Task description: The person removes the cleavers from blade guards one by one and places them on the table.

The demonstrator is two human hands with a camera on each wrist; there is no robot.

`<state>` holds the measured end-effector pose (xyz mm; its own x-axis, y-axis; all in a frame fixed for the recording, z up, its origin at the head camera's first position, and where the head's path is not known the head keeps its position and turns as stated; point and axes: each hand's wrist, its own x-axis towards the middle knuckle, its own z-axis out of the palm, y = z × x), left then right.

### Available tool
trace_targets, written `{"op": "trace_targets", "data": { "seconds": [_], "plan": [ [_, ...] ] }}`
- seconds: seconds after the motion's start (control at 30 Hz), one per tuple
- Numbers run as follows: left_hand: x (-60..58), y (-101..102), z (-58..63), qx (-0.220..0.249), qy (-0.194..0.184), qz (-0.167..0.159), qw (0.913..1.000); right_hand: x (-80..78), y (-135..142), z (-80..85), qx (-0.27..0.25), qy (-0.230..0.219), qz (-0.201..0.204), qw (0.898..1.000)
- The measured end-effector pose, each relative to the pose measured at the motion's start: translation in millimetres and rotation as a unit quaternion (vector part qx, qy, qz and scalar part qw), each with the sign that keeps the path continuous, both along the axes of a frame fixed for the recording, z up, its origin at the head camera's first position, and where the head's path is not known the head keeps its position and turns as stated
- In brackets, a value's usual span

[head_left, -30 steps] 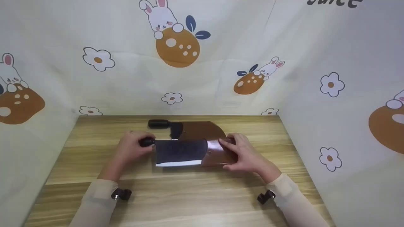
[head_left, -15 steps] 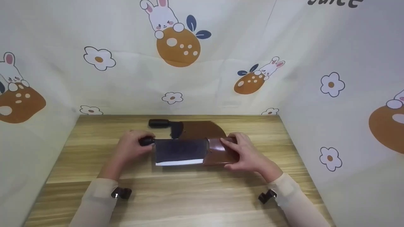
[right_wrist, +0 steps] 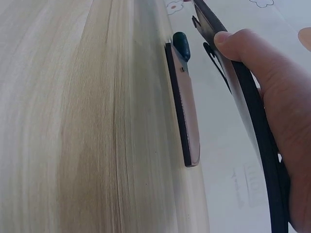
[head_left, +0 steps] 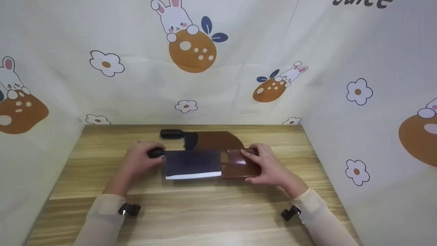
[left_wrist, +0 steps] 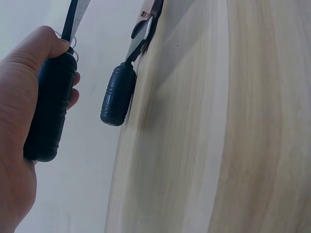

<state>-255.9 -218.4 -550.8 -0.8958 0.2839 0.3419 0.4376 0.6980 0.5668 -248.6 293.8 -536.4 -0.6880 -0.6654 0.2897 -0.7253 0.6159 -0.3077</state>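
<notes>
A cleaver with a dark rectangular blade [head_left: 193,163] and a bright cutting edge lies lengthwise between the two hands in the head view. My left hand [head_left: 140,157] grips its black handle [left_wrist: 51,109], thumb close to the blade end in the left wrist view. On the other side, my right hand [head_left: 268,165] holds a brown leather sheath [head_left: 235,167], thumb on one face and fingers round the far edge. The blade's right end meets the sheath's mouth, where a lighter inner patch shows. Both are raised over the wooden table [head_left: 205,212].
Behind them, a second knife with a black handle [head_left: 171,134] lies on the table in its own brown sheath [head_left: 218,139], partly hidden by the cleaver. A curtain [head_left: 136,89] printed with rabbits and flowers borders the table's back and sides.
The cleaver has shifted slightly left with my left hand, and the sheath slightly right with my right hand. More of the blade shows, and the sheath's mouth has come into view.
</notes>
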Motion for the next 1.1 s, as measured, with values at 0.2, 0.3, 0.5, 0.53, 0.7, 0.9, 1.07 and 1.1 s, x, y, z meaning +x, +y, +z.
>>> {"op": "trace_targets", "data": {
  "seconds": [0.2,0.3,0.5,0.53,0.7,0.9,1.07,1.1],
  "plan": [
    [0.0,-3,1.9,-0.003,-0.019,0.006,0.9998,-1.0,2,0.8,0.002,-0.016,-0.007,1.0],
    [0.2,-4,2.7,0.0,-0.027,0.009,0.9996,-1.5,4,1.1,-0.002,-0.018,-0.007,1.0],
    [1.5,-9,3.0,0.006,-0.038,0.007,0.9992,-2.2,11,0.9,-0.009,-0.026,-0.003,1.0],
    [1.6,-10,2.9,0.005,-0.042,0.007,0.9991,-2.6,12,0.7,-0.007,-0.027,-0.004,1.0],
    [2.5,-15,3.1,0.007,-0.064,0.014,0.9978,-5.3,19,-0.6,-0.003,-0.036,-0.011,0.999],
    [2.4,-19,3.1,0.013,-0.056,0.009,0.9983,-8.1,27,-3.8,-0.013,-0.036,-0.008,0.999],
    [1.1,-22,1.5,0.01,-0.033,-0.003,0.9994,-10.2,31,-5.8,-0.026,-0.008,0.012,1.0],
    [0.7,-22,1.1,0.009,-0.029,-0.006,0.9995,-10.5,32,-6.0,-0.026,-0.006,0.013,1.0]
  ]
}}
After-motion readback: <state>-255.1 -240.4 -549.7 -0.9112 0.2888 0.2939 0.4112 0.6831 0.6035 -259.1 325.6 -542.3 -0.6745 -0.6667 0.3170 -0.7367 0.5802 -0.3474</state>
